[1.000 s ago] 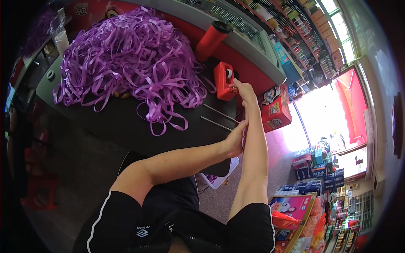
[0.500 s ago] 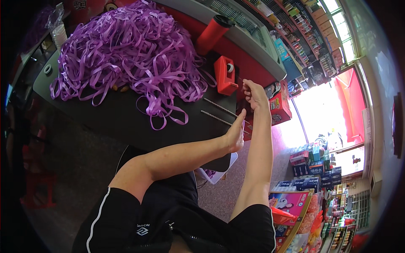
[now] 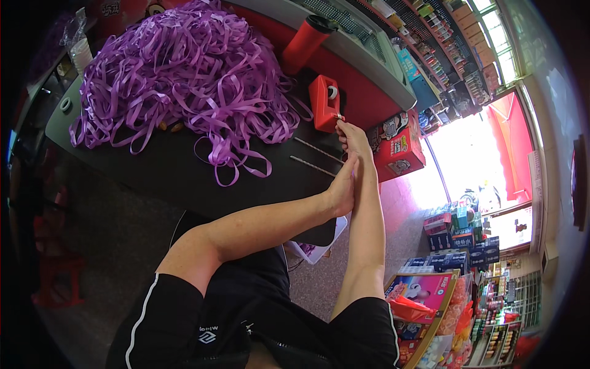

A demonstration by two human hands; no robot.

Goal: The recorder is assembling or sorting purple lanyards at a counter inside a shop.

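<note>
A red tape dispenser [image 3: 321, 103] with a white roll stands near the right end of the dark table. At its front edge my right hand [image 3: 354, 140] has its fingertips pinched together. Whatever lies between them is too small to make out. My left hand [image 3: 342, 187] is held on edge with its fingers stretched out together, right by the right wrist; its palm side is hidden. Two thin, patterned rods [image 3: 312, 165] stick out over the table toward my hands, their right ends partly covered. Left of them spreads a large heap of purple ribbon [image 3: 184, 80].
A red tumbler [image 3: 305, 46] with a black lid stands behind the dispenser, against a glass counter [image 3: 369, 46]. Beyond my right hand is a red carton [image 3: 399, 147]. A white bin [image 3: 319, 246] sits below the table edge. Plastic cups [image 3: 81, 55] stand far left.
My right hand has moved left and down, bringing its fingertips from beside the dispenser to its front edge. The left hand has barely moved and now sits against the right wrist.
</note>
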